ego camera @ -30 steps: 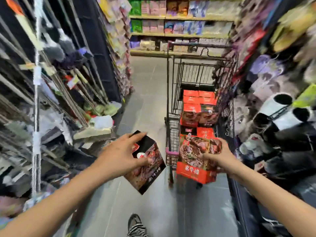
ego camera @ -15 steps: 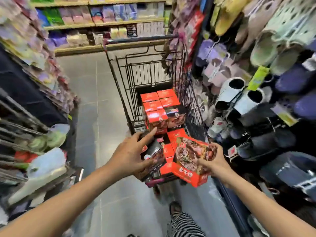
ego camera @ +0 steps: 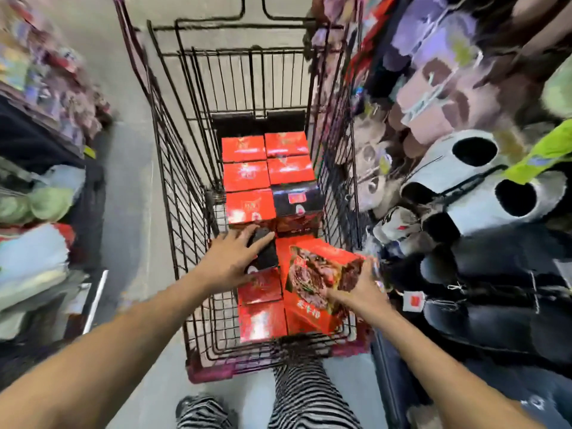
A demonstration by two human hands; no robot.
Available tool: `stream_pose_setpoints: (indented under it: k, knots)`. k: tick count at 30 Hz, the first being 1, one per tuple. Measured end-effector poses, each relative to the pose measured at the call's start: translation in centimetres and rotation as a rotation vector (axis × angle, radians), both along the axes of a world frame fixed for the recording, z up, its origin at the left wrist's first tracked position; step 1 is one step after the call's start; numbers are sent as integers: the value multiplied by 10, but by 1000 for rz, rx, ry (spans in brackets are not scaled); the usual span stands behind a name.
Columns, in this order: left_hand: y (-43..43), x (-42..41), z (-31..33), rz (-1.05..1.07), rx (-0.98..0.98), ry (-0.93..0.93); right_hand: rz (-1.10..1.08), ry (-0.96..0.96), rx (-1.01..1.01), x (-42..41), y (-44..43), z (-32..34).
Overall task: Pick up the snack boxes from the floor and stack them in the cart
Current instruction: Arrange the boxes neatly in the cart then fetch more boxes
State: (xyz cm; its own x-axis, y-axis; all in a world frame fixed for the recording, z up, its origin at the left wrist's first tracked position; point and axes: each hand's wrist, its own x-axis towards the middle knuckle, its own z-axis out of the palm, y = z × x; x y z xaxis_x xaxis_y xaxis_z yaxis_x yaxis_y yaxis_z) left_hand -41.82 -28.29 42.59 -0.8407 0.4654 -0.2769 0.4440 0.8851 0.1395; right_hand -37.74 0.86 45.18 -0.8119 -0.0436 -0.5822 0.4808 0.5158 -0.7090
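A black wire cart (ego camera: 173, 168) stands right in front of me and holds several red snack boxes (ego camera: 246, 174) in rows. My left hand (ego camera: 230, 261) is inside the cart, fingers curled over a dark-topped snack box (ego camera: 266, 253) that sits on the lower layer of red boxes. My right hand (ego camera: 360, 289) grips a red snack box with a meat picture (ego camera: 320, 274), tilted, just above the near right corner of the cart. Another black-topped box (ego camera: 297, 201) stands in the stacked row behind.
Slippers (ego camera: 464, 168) hang on a rack tight against the cart's right side. A low shelf with packaged goods (ego camera: 40, 193) lines the left. Grey floor (ego camera: 130, 187) runs between the left shelf and the cart. My striped trouser legs (ego camera: 306, 394) stand at the cart's near end.
I have stepped up to the cart and look down into it. Both hands have moved forward and down with their boxes, the left one into the cart onto the lower boxes.
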Motion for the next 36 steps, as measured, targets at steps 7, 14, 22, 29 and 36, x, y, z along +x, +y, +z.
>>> stream_pose_setpoints:
  k: [7,14,22,29,36]
  knots:
    - [4,-19,-28,-63,-115,-24,260,-50,57,-50,-12,-32]
    - [1,-15,-23,91,-79,38,541,35,33,-100,-12,-39]
    - [-1,-11,-29,590,124,-306,521,108,95,-110,-20,-58]
    - [11,-18,-32,684,338,-305,342,14,53,-111,-36,-62]
    - [14,-11,-36,866,600,-261,82,-86,-109,-129,-37,-62]
